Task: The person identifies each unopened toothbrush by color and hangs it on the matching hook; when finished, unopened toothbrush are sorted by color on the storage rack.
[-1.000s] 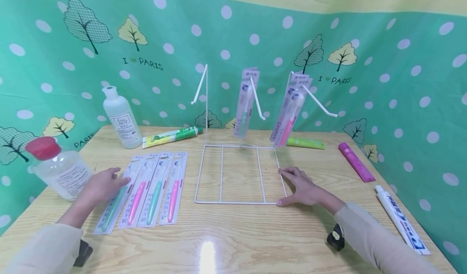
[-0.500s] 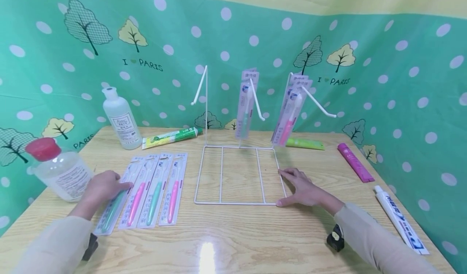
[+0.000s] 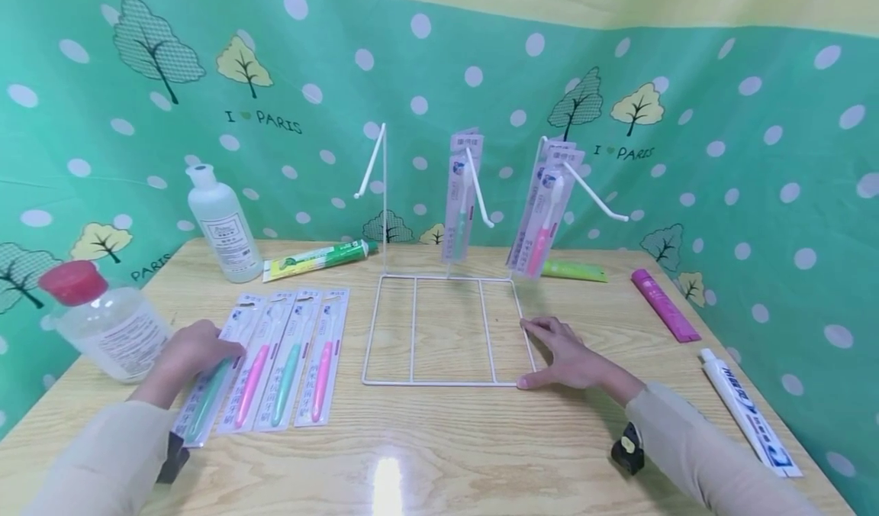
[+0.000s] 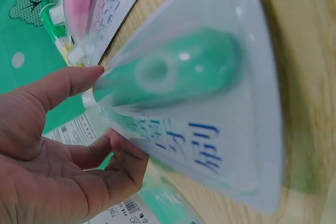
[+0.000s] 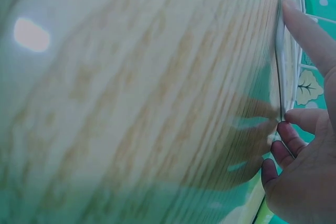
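My left hand (image 3: 195,352) pinches the sides of the leftmost packaged toothbrush (image 3: 206,401), a green one in a clear blister pack with a white card. In the left wrist view its handle end (image 4: 210,61) tilts up off the wood. Beside it lie several more packs, including a pink toothbrush (image 3: 320,382) and another green one (image 3: 284,382). My right hand (image 3: 563,356) rests at the near right corner of the white wire rack (image 3: 439,383), thumb and index finger spread and touching the base rods. Packaged toothbrushes hang on the middle hook (image 3: 462,211) and right hook (image 3: 545,218).
The rack's left hook (image 3: 371,161) carries nothing. A red-capped bottle (image 3: 113,325) stands close to my left hand, with a clear bottle (image 3: 223,226) behind. Toothpaste tubes lie around: green-yellow (image 3: 316,260), lime (image 3: 573,271), magenta (image 3: 664,306), white (image 3: 748,413). A patterned cloth (image 3: 439,66) hangs behind.
My left hand has come down onto the leftmost toothbrush pack and taken hold of it, and the pack has shifted slightly. My right hand stays at the rack.
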The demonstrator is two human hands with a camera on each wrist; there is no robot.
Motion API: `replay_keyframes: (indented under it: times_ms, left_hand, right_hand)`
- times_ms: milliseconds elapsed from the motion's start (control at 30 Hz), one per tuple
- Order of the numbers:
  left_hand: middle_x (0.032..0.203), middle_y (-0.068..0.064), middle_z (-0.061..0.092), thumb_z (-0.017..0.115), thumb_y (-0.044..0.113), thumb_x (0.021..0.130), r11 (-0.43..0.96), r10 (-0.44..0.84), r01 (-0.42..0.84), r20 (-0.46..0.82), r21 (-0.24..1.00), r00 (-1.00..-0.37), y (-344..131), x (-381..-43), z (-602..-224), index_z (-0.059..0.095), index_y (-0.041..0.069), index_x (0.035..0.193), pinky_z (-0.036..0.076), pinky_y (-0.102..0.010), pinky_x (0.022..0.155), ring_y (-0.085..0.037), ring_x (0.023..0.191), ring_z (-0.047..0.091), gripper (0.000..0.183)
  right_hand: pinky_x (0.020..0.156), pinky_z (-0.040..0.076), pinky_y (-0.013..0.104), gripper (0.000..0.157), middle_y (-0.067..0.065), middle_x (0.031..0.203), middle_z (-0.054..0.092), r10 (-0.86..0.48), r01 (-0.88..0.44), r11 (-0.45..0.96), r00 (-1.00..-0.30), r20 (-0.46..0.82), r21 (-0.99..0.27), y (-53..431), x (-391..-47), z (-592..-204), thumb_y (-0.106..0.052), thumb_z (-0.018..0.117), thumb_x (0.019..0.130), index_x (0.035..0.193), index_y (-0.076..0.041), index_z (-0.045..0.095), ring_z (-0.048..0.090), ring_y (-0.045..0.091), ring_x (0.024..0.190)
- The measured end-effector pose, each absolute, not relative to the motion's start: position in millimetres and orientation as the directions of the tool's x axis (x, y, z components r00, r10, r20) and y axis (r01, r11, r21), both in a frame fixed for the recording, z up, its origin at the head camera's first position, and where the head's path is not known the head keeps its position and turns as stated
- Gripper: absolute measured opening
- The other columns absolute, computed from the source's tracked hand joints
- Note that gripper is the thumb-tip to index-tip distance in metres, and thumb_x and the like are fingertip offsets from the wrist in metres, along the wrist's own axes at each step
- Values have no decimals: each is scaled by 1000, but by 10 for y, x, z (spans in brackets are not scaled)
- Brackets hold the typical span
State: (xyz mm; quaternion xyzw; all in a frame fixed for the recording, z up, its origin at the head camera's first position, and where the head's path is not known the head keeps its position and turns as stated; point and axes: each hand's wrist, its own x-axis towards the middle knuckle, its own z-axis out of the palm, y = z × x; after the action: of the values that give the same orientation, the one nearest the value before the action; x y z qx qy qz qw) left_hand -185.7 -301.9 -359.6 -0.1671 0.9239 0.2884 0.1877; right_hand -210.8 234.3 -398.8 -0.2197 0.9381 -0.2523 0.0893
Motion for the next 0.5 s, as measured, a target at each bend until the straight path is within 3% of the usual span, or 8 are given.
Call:
replay_keyframes:
  times_ms: [167,300,500]
  left_hand:
    - [88,-23,56,52,32,91,770,-205,-413,-424,487,-882,-3079,-1867,-3625,37,-20,120,46,-35,63,-28,76,55,61]
    - [102,-31,51,44,24,95,767,-216,-399,-382,503,-898,-3107,-1869,-3642,34,-19,123,47,-38,67,-33,85,54,53]
    - [106,-33,50,45,13,92,783,-196,-345,-322,517,-926,-3106,-1846,-3612,38,-17,123,47,-35,64,-32,84,55,44]
  right_hand:
    - [101,20,61,103,17,140,25,-456,-365,778,-888,-60,-511,2334,-2106,-3981,-55,73,65,143,-7,26,22,40,127]
    - [100,20,61,103,16,140,25,-451,-360,781,-890,-62,-511,2331,-2103,-3986,-56,73,64,143,-8,27,22,39,127]
    - [100,21,62,102,16,141,25,-455,-364,776,-889,-57,-515,2341,-2104,-3991,-55,73,65,143,-7,27,21,39,128]
